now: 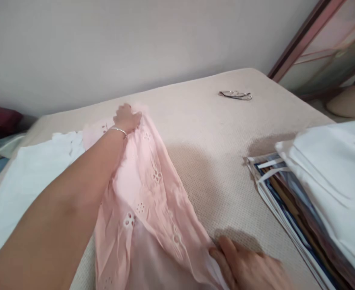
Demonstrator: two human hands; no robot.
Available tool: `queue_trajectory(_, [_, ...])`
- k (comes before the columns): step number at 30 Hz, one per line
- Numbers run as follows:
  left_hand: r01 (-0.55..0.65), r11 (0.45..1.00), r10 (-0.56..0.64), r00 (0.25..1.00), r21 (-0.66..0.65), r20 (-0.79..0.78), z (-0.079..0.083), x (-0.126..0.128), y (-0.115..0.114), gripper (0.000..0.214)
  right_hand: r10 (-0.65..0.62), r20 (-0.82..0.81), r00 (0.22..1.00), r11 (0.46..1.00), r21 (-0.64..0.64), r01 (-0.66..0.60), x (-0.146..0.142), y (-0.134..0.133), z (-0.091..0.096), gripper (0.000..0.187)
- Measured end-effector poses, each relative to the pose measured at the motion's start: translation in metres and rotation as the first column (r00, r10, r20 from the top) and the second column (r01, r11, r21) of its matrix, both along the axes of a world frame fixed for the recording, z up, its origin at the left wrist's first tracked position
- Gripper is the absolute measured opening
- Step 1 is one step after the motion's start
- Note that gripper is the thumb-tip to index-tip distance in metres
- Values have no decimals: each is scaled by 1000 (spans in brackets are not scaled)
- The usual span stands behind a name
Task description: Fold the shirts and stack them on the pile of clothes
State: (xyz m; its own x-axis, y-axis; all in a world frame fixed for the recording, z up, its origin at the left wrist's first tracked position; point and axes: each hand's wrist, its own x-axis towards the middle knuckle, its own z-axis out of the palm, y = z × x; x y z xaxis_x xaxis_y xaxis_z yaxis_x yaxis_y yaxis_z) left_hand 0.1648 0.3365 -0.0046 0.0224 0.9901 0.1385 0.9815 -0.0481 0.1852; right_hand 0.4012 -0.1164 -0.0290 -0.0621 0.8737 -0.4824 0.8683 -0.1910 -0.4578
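A pink garment (pixel 168 189) with cut-out flower embroidery is stretched lengthwise over the bed, creased and partly open down its middle. At its far end my left hand (pixel 127 119), with a thin bracelet at the wrist, has its fingers closed on the cloth. Near the bottom of the view my right hand (pixel 251 264) pinches the garment's right edge, slightly blurred. My left forearm crosses over a white garment (pixel 35 169) lying to the left and hides part of it. The garment's lower end runs out of view.
A pair of glasses (pixel 235 95) lies on the beige bed cover (pixel 192 104) towards the back. Folded clothes (pixel 289 193) are stacked at the right, with white cloth (pixel 334 161) on top. A wall (pixel 135 44) borders the far side. Dark red fabric (pixel 2 121) sits at the far left.
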Motion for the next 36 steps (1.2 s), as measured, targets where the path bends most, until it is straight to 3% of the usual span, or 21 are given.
queue_trajectory(4, [127,985,-117,989,113,-93,13,4,-52,61,-60,19,998,998,21,59,2,7,26,39])
queue_trajectory(7, [143,990,-141,984,12,-104,9,1,-89,67,-62,-17,998,998,-3,62,4,10,40,46])
queue_trajectory(10, [139,984,-149,986,-115,-77,-8,-6,-111,73,-31,-42,999,999,-31,30,3,12,48,43])
queue_trajectory(13, [149,982,-155,987,-117,-44,-24,-11,-116,77,43,32,999,998,-54,-41,-1,12,49,30])
queue_trajectory(17, [154,982,-157,987,-108,-21,-29,-14,-112,80,110,166,980,993,-62,-101,-2,10,48,19])
queue_trajectory(22, [157,983,-159,987,-91,-9,-32,-17,-112,79,101,285,953,995,-47,-91,8,6,53,33])
queue_trajectory(25, [160,984,-160,987,-81,-2,-33,-17,-110,77,22,335,942,999,23,-32,9,9,55,42])
queue_trajectory(28, [195,970,-191,981,-144,44,-19,-17,-105,68,19,317,948,997,70,-44,2,15,56,39])
queue_trajectory(31, [221,954,-204,974,-203,101,16,-34,-119,53,115,312,943,991,30,-131,-4,20,56,28])
queue_trajectory(33, [229,963,-216,972,-146,94,45,-57,-154,48,141,328,934,988,7,-151,-4,21,57,24])
queue_trajectory(36, [276,955,-268,959,-108,87,78,-98,-243,39,121,369,922,989,32,-142,-4,19,58,25])
